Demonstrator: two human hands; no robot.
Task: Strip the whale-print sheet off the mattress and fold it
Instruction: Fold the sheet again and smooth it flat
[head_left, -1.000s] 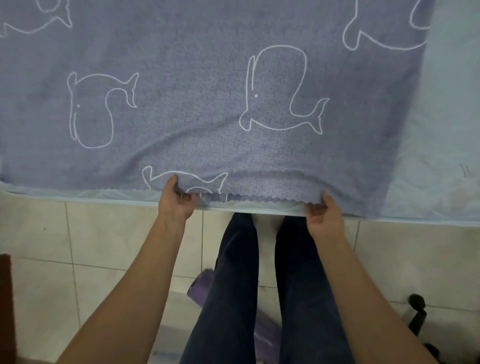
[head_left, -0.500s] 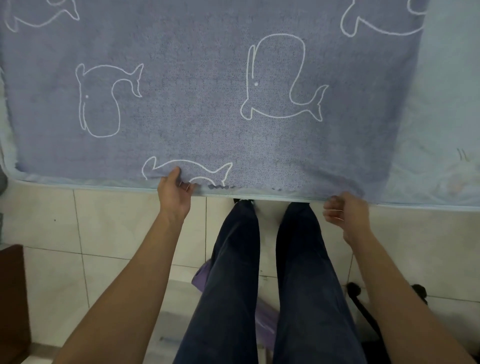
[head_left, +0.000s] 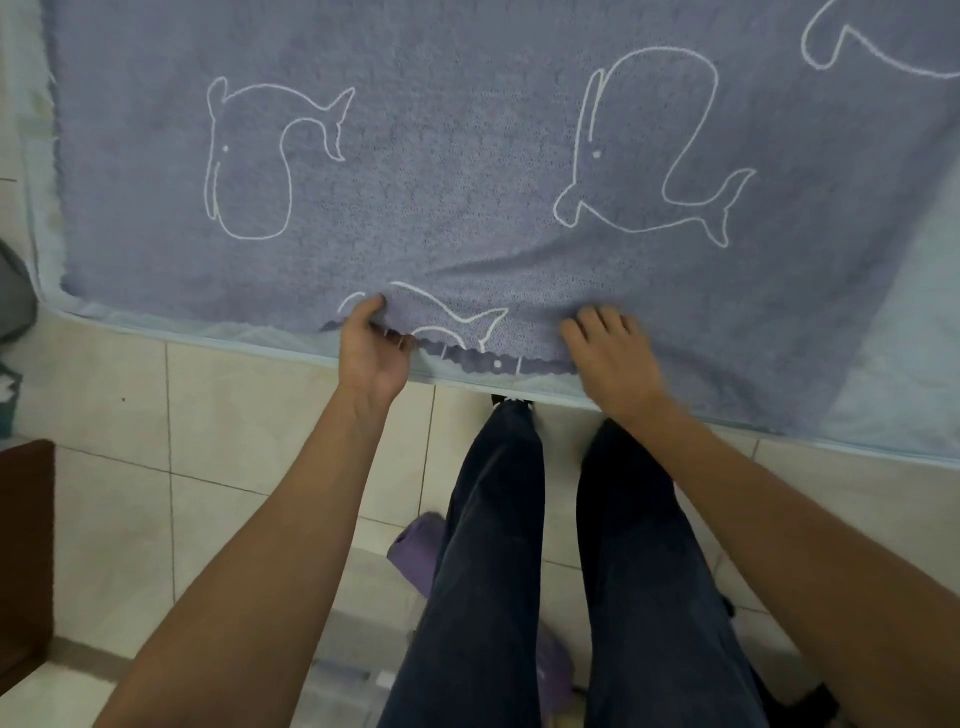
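Whale-print sheet (head_left: 467, 156), nubby lavender cloth, scalloped hem (head_left: 519, 365) in left hand (head_left: 371, 353).

Both arms extended forward. Left hand (head_left: 373, 356) curled, pinching; right hand (head_left: 615, 361) palm down, fingers spread.

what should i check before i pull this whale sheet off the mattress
1. Left hand grips the sheet edge: ok.
2. Right hand grips it too: cannot tell; it lies on top, blurred.
3. Near edge lifted off the mattress: ok, between the hands.
4. Far corners free: cannot tell, out of view.
5. Floor clear for stepping back: not ok, a purple thing lies by the feet.
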